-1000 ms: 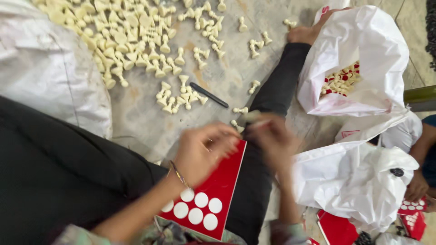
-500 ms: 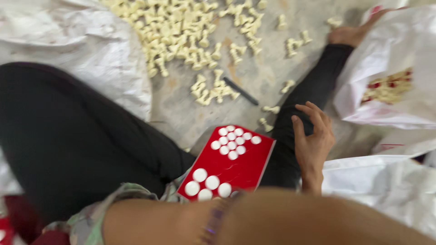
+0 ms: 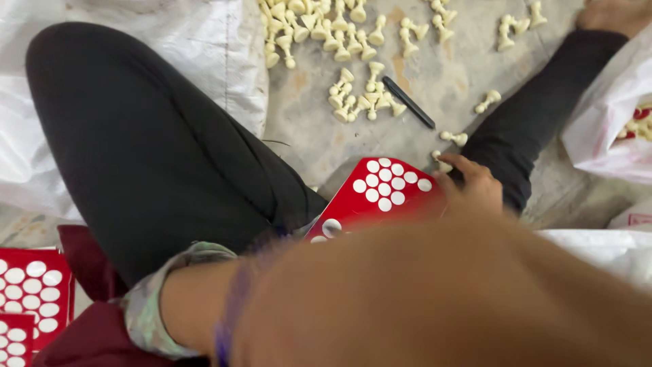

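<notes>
Since half a second ago my view has swung closer: the forearm now fills the lower frame as a blur, and the right hand (image 3: 475, 185), which was raised and spread beside the card, has dropped to the red card's far corner.

The red card (image 3: 380, 197) is a glossy sheet printed with white dots, lying across the lap between the black-trousered legs (image 3: 156, 149) on the grey floor (image 3: 435, 88). I count about twelve small dots in a cluster at its upper end and one larger dot lower down; the rest is hidden by the arm.

The right hand rests at the card's edge with fingers loosely curled, touching it; I cannot tell whether it pinches anything. The left hand I cannot make out (only a blurred forearm and a purple wrist band (image 3: 227, 319) show), so its grip is unknown.

One black pen (image 3: 407, 102) lies beside a cluster of cream chess pawns (image 3: 360, 95), well over twenty scattered. Two more dotted red cards (image 3: 30, 292) sit at lower left. A white plastic bag (image 3: 604, 129) lies right.
</notes>
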Available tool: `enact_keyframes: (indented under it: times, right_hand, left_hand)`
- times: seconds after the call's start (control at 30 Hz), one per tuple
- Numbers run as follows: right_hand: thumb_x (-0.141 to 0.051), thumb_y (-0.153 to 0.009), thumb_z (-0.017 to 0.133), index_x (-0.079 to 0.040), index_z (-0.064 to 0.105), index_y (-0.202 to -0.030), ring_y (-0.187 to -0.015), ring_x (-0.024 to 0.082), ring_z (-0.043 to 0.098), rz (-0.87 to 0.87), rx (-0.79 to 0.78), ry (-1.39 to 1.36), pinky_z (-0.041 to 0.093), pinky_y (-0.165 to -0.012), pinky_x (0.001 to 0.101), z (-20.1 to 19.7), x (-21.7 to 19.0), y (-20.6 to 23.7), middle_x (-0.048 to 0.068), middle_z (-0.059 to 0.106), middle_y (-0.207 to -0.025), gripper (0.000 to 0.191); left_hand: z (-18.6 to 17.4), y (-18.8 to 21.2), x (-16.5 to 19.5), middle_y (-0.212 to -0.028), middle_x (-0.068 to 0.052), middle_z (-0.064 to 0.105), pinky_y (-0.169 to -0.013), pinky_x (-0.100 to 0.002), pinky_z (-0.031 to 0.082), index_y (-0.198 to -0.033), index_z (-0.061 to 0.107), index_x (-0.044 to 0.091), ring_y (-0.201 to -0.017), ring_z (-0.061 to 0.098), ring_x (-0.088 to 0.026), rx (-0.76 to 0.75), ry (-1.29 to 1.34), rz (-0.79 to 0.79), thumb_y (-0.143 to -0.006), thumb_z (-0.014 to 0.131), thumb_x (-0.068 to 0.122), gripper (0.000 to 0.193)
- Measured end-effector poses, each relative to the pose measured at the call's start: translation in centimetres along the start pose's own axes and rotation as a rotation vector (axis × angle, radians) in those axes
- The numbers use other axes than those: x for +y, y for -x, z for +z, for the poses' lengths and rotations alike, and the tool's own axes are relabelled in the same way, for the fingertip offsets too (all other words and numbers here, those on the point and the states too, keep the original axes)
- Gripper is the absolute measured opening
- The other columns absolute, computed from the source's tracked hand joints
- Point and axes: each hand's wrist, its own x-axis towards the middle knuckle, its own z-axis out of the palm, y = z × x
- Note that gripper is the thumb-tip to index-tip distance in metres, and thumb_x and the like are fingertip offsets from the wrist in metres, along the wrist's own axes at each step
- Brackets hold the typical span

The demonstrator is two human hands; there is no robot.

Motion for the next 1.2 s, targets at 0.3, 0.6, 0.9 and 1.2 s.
enact_keyframes:
  times: [0.3, 0.6, 0.9, 1.2]
  right_hand:
    - [-0.019, -0.090, 0.079, -0.011, 0.062, -0.137, -0.088, 0.022, 0.077, 0.120, -0.274, -0.141, 0.059, -0.080, 0.0345, 0.2, -0.1, 0.4, 0.011, 0.077, -0.099, 0.050]
    - [0.002, -0.077, 0.079, -0.009, 0.052, -0.146, -0.107, 0.019, 0.064, 0.272, -0.373, -0.787, 0.052, -0.093, 0.0359, 5.7, 8.5, -2.7, 0.011, 0.067, -0.122, 0.074]
    - [0.003, -0.075, 0.078, -0.008, 0.040, -0.151, -0.131, 0.019, 0.050, -0.109, -0.517, -0.674, 0.038, -0.108, 0.0351, 7.8, 10.7, -6.1, 0.011, 0.056, -0.142, 0.086]
    - [0.003, -0.079, 0.070, -0.008, 0.044, -0.152, -0.121, 0.017, 0.060, 0.195, -0.294, -0.932, 0.049, -0.103, 0.0309, -2.9, 0.3, 5.8, 0.010, 0.061, -0.139, 0.078]
  left_hand:
    - [-2.8, 11.3, -10.6, -0.099, -0.011, 0.077, -0.082, -0.042, 0.057, -0.110, 0.077, 0.015, -0.089, 0.073, -0.030, -0.106, -0.822, -0.617, -0.086, 0.063, 0.003, 0.031]
    - [-0.3, 20.9, -18.4, -0.126, -0.003, 0.071, -0.097, -0.072, 0.040, -0.124, 0.071, 0.022, -0.120, 0.060, -0.032, -0.346, -0.997, -0.782, -0.080, 0.070, 0.025, 0.044]
    - [-0.7, 22.4, -20.8, -0.148, -0.007, 0.057, -0.105, -0.079, 0.029, -0.145, 0.057, 0.027, -0.140, 0.050, -0.035, -0.494, -1.141, -0.697, -0.093, 0.062, 0.050, 0.057]
    - [3.3, 20.5, -15.6, -0.134, -0.010, 0.063, -0.114, -0.072, 0.023, -0.134, 0.063, 0.016, -0.137, 0.047, -0.036, -0.315, -1.024, -0.584, -0.069, 0.079, 0.066, 0.084]
